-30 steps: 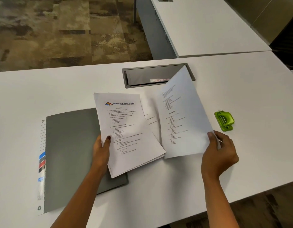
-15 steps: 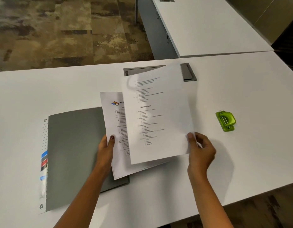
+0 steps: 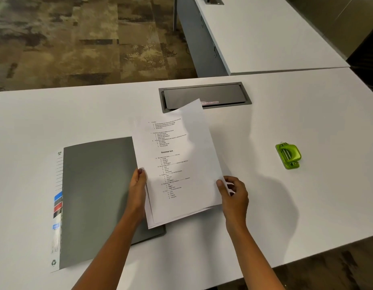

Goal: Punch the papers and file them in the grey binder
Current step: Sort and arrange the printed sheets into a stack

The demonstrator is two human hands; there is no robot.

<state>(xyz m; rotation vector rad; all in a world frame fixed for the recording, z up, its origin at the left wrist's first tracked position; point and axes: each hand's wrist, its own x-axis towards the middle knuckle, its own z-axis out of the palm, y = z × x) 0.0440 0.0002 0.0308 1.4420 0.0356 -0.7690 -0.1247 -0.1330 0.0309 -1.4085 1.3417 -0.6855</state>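
Reaching forward with both arms. Pinching the left edge of the papers (image 3: 177,164) with the left hand (image 3: 137,185), thumb on top. Pinching the right edge with the right hand (image 3: 233,193), fingers curled. Holding the papers over the right edge of the closed grey binder (image 3: 97,195) on the table (image 3: 307,195). Well apart on the right, a green hole punch (image 3: 288,155)

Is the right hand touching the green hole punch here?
Apart. The head view shows bare white table between the right hand, which pinches the papers at their right edge, and the green hole punch.
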